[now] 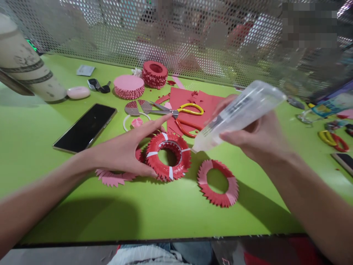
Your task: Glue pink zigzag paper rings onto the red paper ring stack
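Note:
My left hand (125, 149) rests on the green table with fingers spread, steadying a red paper ring (168, 157) with jagged edges and white strips. My right hand (257, 138) is wrapped round a clear glue bottle (238, 114), tilted so its tip points down at the ring's right rim. A pink jagged paper piece (110, 178) lies under my left hand. A second red and pink ring (218, 183) lies flat to the right.
Yellow and orange scissors (183, 114) lie on red paper sheets (198, 103). A black phone (86, 127) lies at left. Pink (129, 87) and red (154, 74) ring stacks, keys (97, 85) and a perforated metal screen (176, 40) are at the back. More scissors (333, 140) lie far right.

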Demonstrator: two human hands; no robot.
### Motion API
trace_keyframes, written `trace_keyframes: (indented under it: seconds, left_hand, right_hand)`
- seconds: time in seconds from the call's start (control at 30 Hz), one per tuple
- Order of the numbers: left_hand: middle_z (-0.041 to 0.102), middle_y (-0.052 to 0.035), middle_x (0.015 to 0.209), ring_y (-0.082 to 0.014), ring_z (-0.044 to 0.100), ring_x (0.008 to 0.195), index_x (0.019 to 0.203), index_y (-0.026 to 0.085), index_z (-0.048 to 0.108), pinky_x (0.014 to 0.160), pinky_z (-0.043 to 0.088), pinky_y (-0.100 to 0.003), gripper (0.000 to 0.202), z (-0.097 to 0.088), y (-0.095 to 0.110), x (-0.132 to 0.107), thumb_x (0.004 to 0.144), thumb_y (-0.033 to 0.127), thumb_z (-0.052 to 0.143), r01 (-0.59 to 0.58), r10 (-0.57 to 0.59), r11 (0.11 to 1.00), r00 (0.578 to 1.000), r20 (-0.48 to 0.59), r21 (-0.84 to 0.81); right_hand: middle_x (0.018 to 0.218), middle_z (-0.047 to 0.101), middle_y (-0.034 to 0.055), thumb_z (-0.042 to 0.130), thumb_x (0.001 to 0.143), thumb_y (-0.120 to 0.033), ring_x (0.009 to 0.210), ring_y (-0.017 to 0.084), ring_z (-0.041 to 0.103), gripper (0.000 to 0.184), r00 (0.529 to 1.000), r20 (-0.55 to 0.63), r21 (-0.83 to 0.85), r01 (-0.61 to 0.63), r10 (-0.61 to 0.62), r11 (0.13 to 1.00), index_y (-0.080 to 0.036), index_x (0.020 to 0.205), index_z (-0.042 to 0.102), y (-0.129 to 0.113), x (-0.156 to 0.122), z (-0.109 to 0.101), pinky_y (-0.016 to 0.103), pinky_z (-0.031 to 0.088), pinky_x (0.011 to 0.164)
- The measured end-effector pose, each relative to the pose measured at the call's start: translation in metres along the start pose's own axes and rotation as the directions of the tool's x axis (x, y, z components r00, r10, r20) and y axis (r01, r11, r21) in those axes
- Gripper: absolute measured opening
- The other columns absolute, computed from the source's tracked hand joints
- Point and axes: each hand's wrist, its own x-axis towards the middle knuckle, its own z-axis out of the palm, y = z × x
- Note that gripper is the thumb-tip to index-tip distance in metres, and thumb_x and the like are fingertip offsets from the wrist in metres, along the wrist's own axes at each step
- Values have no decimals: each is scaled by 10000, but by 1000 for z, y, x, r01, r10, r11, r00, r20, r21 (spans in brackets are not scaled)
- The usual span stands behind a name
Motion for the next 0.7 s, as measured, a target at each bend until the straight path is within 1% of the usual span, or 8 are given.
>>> trace_keyframes:
  seconds: [0.07,0.13,0.27,0.4,0.47,0.57,0.63,0.7]
  left_hand:
    - [295,-14,1887,-476,530,1589,1811,506,58,1307,493,-599,1441,0,1,0,722,621,993,0,0,1000,1000,0,7]
    - [293,-22,1888,-472,478,1627,1816,486,69,1333,453,-600,1410,1,2,-1,747,629,978,4,-4,1000,1000,-4,17]
    - [252,-20,1901,-463,403,1673,1817,480,61,1362,397,-610,1407,1,3,-1,755,651,968,7,-7,999,1000,-6,34]
    - [286,-32,1891,-447,445,1652,1819,473,68,1359,404,-594,1392,1,4,-1,765,639,962,7,-7,1000,1000,-4,29]
    - [320,-56,1878,-443,480,1631,1823,454,68,1350,414,-589,1394,2,6,0,768,618,964,5,-5,1000,1000,-6,24]
    - [369,-87,1855,-445,506,1611,1829,420,77,1342,420,-586,1411,2,7,1,755,594,976,-2,3,1000,1000,-17,30]
    - [378,-98,1849,-444,514,1604,1831,409,78,1340,420,-586,1419,2,7,1,750,584,980,-13,14,999,1000,-23,36]
    - [370,-103,1852,-450,514,1601,1832,405,79,1333,426,-589,1419,3,8,1,750,585,979,-23,25,998,999,-29,50]
  right_hand:
    - [962,830,15,1020,755,-374,852,245,780,346,998,-60,38,19,-16,999,-322,1033,820,4,2,-5,366,654,715]
    - [955,824,15,1037,736,-431,842,245,774,382,996,-84,61,1,4,998,-305,1020,815,9,2,-6,374,653,723]
    - [980,828,5,1025,754,-458,867,246,784,392,997,-28,111,-62,66,992,-309,1049,814,14,0,5,370,661,739]
    - [905,818,-9,1048,706,-420,820,253,781,400,992,9,86,-128,127,988,-309,1009,812,14,-2,15,376,657,698]
    - [893,809,-7,1050,695,-392,803,242,766,391,987,-37,95,-150,154,984,-313,997,814,14,-4,13,363,646,679]
    - [917,785,-12,1033,685,-373,757,201,710,411,961,-164,233,-181,222,955,-334,1033,819,17,-8,4,305,577,567]
    - [893,755,-9,1006,699,-423,704,194,669,402,921,-244,309,-223,304,924,-347,1044,815,21,-13,-5,304,537,504]
    - [885,736,6,914,806,-539,670,200,643,334,901,-274,277,-262,337,925,-356,1065,808,28,-21,-16,330,561,504]
